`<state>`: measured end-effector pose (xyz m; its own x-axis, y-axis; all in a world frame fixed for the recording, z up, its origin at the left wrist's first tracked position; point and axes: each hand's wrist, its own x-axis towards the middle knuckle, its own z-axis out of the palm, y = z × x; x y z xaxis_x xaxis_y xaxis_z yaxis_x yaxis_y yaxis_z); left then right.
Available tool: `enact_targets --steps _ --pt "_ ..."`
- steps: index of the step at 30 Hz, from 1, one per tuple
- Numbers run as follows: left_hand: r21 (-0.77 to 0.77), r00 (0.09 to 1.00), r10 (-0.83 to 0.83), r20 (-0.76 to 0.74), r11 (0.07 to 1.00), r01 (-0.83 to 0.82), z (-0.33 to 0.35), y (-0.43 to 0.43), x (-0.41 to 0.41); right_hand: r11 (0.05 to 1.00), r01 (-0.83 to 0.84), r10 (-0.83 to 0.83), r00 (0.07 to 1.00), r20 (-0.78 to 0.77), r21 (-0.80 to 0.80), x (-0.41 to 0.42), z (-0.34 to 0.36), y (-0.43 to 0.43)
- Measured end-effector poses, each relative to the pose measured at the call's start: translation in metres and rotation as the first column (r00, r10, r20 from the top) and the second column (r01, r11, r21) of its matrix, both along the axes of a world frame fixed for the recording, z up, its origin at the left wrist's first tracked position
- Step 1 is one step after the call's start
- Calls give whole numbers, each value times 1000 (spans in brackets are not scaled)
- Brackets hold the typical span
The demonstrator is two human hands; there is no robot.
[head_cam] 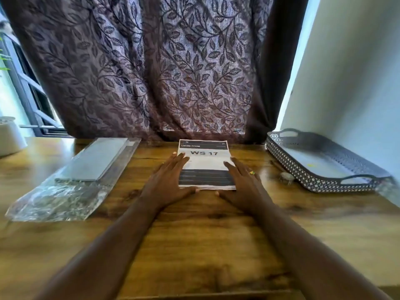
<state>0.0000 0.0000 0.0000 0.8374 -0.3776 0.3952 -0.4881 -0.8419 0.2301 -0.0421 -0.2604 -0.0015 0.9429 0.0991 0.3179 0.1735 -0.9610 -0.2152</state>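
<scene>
A printed paper sheet [205, 161] marked "LIVING ROOM" and "WS 17" lies flat near the far edge of the wooden table [194, 234]. My left hand [168, 180] rests on the sheet's left side with straight fingers, its thumb along the near edge. On the sheet's right side lies my right hand [244, 180], fingers also straight, thumb at the near edge, a ring on one finger. Both hands lie flat and grip nothing.
A clear plastic bag [71, 178] holding grey flat panels and small parts lies at the left. A grey perforated tray [322, 163] with handles sits at the right, a small round object [286, 176] beside it. A patterned curtain [162, 68] hangs behind; a white pot [10, 135] stands far left.
</scene>
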Motion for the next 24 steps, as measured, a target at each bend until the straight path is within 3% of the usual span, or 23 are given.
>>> enact_targets --steps 4,20,24 --pt "50 997 -72 -7 996 72 -9 5 15 996 -69 72 996 47 -57 13 -2 -6" --pt "68 985 -140 -99 987 147 -9 2 25 969 -207 226 962 -153 134 45 -8 -18" --pt "59 980 -167 -107 983 174 -10 3 30 965 -238 253 954 -163 107 41 -3 -16"
